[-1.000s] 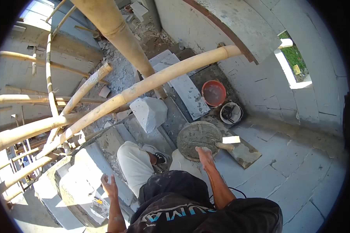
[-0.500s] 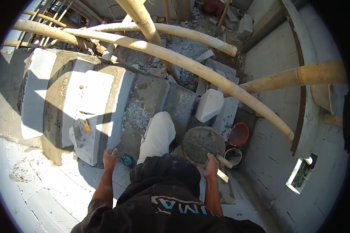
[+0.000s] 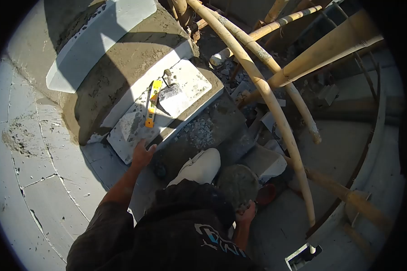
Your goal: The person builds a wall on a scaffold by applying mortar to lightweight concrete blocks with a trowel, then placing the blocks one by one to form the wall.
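My left hand (image 3: 143,153) rests at the near corner of a pale block slab (image 3: 195,80) on a step, fingers apart and holding nothing. On the slab lie a yellow spirit level (image 3: 154,101), a grey broken chunk (image 3: 174,98) and a rough mortar-coated patch or piece (image 3: 132,126). My right hand (image 3: 245,212) is at the near rim of a round tub of grey mortar (image 3: 238,184). Its fingers are curled; shadow hides what is in them. My pale-trousered knee (image 3: 199,166) is between the hands.
Long bamboo poles (image 3: 262,88) cross at the right above rubble. A white block (image 3: 269,162) and a red bucket (image 3: 266,193) are beside the tub. Crushed rubble (image 3: 199,131) lies on the lower step. Another white tread block (image 3: 88,54) is farther up.
My view has turned left toward the slab, bringing the whole spirit level into sight. My left hand has moved onto the slab's near corner. My right hand remains by the mortar tub.
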Tool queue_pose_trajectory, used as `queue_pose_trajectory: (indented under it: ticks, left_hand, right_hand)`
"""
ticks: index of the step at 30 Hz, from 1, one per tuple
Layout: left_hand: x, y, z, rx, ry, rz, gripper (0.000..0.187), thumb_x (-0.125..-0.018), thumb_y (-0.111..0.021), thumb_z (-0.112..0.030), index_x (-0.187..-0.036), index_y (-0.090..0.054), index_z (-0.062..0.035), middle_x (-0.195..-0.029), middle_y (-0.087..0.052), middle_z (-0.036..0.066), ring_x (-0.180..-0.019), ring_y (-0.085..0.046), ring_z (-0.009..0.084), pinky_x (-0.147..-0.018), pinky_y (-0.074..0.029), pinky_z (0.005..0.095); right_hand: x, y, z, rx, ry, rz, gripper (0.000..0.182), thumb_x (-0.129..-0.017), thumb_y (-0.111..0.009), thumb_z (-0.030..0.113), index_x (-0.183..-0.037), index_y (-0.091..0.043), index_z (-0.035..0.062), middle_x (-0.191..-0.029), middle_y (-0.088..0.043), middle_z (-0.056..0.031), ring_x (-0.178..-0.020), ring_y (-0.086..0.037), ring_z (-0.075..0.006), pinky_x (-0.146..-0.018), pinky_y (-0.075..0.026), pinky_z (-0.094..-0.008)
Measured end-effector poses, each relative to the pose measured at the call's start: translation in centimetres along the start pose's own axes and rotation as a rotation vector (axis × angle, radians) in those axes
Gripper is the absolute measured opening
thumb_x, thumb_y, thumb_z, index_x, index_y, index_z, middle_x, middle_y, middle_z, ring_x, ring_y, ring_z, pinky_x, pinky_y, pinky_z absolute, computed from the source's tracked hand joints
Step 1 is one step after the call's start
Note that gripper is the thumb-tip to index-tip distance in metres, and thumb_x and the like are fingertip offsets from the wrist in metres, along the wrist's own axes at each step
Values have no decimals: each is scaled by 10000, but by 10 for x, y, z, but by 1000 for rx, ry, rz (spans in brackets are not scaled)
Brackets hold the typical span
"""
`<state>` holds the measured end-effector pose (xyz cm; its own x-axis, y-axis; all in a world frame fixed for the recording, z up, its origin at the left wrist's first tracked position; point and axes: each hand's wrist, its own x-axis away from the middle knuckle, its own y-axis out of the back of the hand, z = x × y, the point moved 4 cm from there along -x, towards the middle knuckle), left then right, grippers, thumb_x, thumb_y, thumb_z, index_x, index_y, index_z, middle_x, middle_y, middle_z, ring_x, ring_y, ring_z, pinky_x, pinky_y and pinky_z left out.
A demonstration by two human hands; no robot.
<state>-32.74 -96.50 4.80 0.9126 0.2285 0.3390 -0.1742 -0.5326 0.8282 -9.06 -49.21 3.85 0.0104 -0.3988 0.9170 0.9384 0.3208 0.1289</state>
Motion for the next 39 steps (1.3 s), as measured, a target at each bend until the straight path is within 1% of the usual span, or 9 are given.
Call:
queue_pose_trajectory:
  ticks: [6, 9, 16, 21, 29, 30, 33, 37, 39]
  left_hand:
    - [114, 27, 57, 43, 258, 225, 457, -844, -733, -350, -1126, -635, -4, -1148, -660, 207, -1096, -623, 366, -939, -483, 449]
    - [166, 27, 109, -150, 22, 321, 419, -838, -733, -343, -1102, -648, -29, -1119, -666, 180, -1075, -623, 352, -938, -486, 442]
    - [183, 69, 76, -144, 22, 460, 403, -830, -726, -346, -1116, -653, -71, -1087, -663, 159, -1064, -611, 344, -940, -492, 428]
    - [184, 70, 65, -179, 63, 501, 390, -824, -724, -353, -1085, -649, -73, -1082, -662, 161, -1070, -607, 354, -931, -496, 452]
    - [185, 68, 76, -134, 12, 391, 397, -816, -731, -323, -1099, -649, -57, -1116, -657, 164, -1096, -595, 363, -962, -488, 438]
    - [185, 68, 75, -127, 18, 384, 403, -815, -733, -321, -1103, -650, -52, -1127, -657, 164, -1099, -593, 364, -969, -485, 433]
    - [187, 64, 84, -112, -52, 285, 421, -799, -756, -291, -1109, -649, -27, -1152, -656, 171, -1098, -590, 368, -972, -479, 430]
    - [206, 68, 72, -74, 46, 119, 406, -805, -772, -241, -1112, -644, -9, -1149, -657, 179, -1097, -594, 366, -957, -479, 434]
    - [214, 62, 61, -20, 112, -12, 380, -822, -770, -225, -1107, -644, -9, -1130, -659, 182, -1073, -611, 359, -930, -494, 428]
  right_hand:
    - [56, -32, 15, 126, 99, 110, 337, -893, -634, 291, -699, -379, 186, -532, -266, 25, -428, -284, -143, -461, -284, -329]
    - [59, -46, 16, 200, 129, 161, 346, -889, -650, 290, -698, -379, 192, -538, -256, 29, -429, -281, -138, -463, -291, -332]
    - [123, -133, 28, 395, 36, 233, 365, -872, -685, 300, -680, -389, 208, -525, -258, 50, -412, -268, -138, -472, -326, -328]
    - [126, -195, 26, 633, 160, 335, 324, -853, -712, 316, -698, -454, 196, -530, -279, 63, -416, -279, -125, -493, -352, -339]
    - [86, -288, 23, 1025, 311, 587, 258, -855, -698, 325, -750, -544, 147, -557, -357, 63, -456, -353, -97, -470, -326, -313]
    - [59, -295, 21, 1091, 394, 631, 327, -853, -672, 344, -769, -610, 34, -596, -429, 26, -544, -423, -129, -524, -332, -350]
    - [50, -323, 19, 1207, 504, 726, 362, -863, -648, 348, -767, -617, 1, -610, -485, -30, -591, -445, -177, -573, -359, -385]
    - [57, -336, 28, 1429, 669, 714, 371, -840, -627, 355, -816, -629, -15, -689, -573, -203, -666, -570, -295, -669, -447, -438]
    - [47, -323, 22, 1547, 679, 729, 369, -833, -629, 352, -812, -616, -16, -713, -592, -208, -692, -594, -326, -679, -456, -449]
